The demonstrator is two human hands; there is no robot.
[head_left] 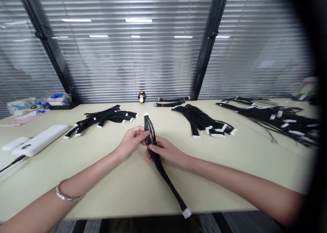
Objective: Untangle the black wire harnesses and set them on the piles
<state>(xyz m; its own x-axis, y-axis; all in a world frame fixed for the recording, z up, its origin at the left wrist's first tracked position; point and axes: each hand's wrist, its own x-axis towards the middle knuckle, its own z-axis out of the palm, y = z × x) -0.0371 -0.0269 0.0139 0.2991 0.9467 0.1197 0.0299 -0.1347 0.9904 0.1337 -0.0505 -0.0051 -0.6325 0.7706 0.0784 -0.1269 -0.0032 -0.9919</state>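
Note:
Between my hands is a black multi-wire cable (163,173) with a white connector at each end. Its far end points away from me, and its near connector hangs by the table's front edge. My left hand (133,140) pinches the cable near its far part, where the wires spread apart. Just below, my right hand (166,151) grips the same cable, thumb on top and fingers underneath. Similar cables lie in a pile (104,118) to the left and in another pile (201,120) to the right.
A bigger heap of black cables (276,118) covers the far right. Bundled cables (172,102) and a penguin figurine (141,97) are at the back by the blinds. At left lie a white power bank (42,140) with a cord, and plastic bags (25,105).

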